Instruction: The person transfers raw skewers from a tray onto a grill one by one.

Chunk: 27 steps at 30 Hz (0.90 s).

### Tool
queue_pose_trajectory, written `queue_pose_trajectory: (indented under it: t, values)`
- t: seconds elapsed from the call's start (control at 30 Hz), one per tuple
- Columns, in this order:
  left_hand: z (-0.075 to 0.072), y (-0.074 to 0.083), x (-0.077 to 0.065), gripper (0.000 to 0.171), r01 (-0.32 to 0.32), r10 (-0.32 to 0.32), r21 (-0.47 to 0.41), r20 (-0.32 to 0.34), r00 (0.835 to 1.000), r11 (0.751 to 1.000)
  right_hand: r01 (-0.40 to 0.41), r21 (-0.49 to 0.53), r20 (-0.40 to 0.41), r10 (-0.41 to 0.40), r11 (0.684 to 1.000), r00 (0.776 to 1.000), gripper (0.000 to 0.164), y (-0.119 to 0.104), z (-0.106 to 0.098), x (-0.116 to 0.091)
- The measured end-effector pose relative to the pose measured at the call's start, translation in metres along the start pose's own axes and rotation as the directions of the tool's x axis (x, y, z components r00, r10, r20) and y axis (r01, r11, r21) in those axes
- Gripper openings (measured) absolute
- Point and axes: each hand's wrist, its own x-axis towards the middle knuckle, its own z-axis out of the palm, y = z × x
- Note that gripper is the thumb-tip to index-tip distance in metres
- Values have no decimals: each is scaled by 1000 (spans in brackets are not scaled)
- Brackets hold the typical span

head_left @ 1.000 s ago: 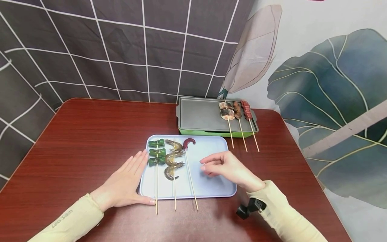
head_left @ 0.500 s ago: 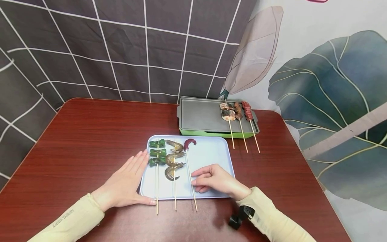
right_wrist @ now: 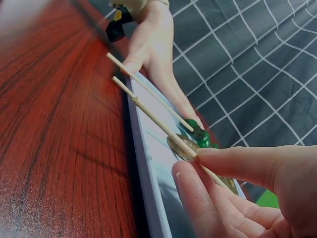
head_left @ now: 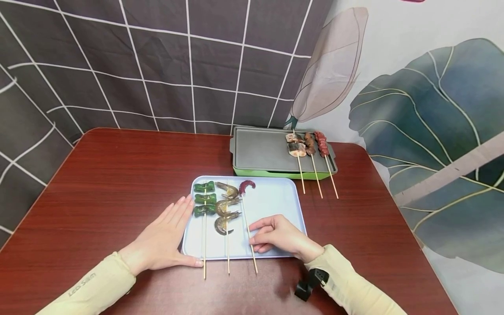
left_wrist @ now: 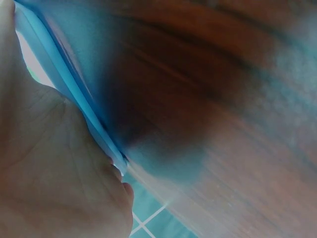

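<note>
My right hand (head_left: 277,236) pinches the bamboo stick of a skewer (head_left: 245,212) topped by a dark red, curled, tentacle-like piece. In the right wrist view, thumb and fingertips meet on that stick (right_wrist: 166,126). The skewer lies on a pale blue tray (head_left: 275,197), its stick end jutting past the front rim. Left of it lie a shrimp skewer (head_left: 227,205) and a green pepper skewer (head_left: 205,198). My left hand (head_left: 161,240) rests flat with straight fingers along the tray's left edge, thumb at the front corner by the pepper stick. The left wrist view shows the palm beside the tray's edge (left_wrist: 74,94).
Behind the tray stands a green grill with a grey plate (head_left: 260,148). On its right side lie a fish skewer (head_left: 297,149), a brown meat skewer (head_left: 310,144) and a red meat skewer (head_left: 321,144), sticks pointing forward. The brown table (head_left: 118,175) backs onto a gridded dark cloth (head_left: 157,52).
My right hand has come left and toward the tray's front from over its right half, and now pinches the red-topped skewer's stick. The left hand has stayed in place.
</note>
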Motion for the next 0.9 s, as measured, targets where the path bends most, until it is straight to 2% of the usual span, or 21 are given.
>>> queue_pose_trajectory:
  t: [0.4, 0.7, 0.9]
  values:
    - [-1, 0, -1, 137, 1, -1, 0, -4, 1000, 1000, 29, 34, -27, -28, 999, 999, 32, 3, 1, -4]
    - [-1, 0, 0, 136, -21, 22, 12, -23, 1000, 1000, 74, 81, -48, -70, 994, 996, 40, 7, -3, -14]
    - [0, -1, 1, 137, -16, 16, 14, -16, 1000, 1000, 96, 55, -65, -92, 994, 994, 40, 6, -9, -22]
